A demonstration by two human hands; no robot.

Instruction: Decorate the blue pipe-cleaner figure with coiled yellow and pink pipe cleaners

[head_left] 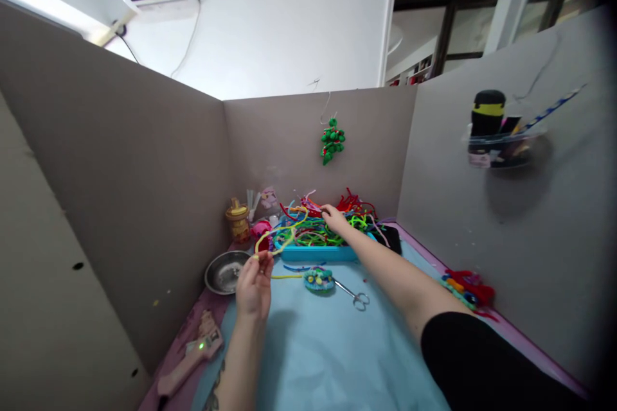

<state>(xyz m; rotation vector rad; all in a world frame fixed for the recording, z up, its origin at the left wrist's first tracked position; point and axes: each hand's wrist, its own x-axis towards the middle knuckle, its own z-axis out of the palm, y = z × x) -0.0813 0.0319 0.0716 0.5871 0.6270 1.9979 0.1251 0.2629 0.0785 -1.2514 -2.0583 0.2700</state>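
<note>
My left hand (254, 279) is raised over the near left of the mat, its fingers pinched on bent yellow pipe cleaners (260, 239) that loop up and to the right. Stretched out to the blue tray (318, 253), my right hand (333, 217) has its fingertips closed on a pipe cleaner among the heap; which strand it is I cannot make out. Multicoloured pipe cleaners (313, 236) fill the tray. In front of it lies an oval blue fuzzy piece with yellow dots (319, 280), beside scissors (357, 298) and a loose yellow strand (286, 277).
On the left are a metal bowl (225, 271), a lidded jar (239, 223) and a pink glue gun (190, 359) with a green light. Coloured fuzzy pieces (465, 289) lie at the right wall. A green ornament (332, 141) hangs behind; a clear holder (504, 146) hangs right.
</note>
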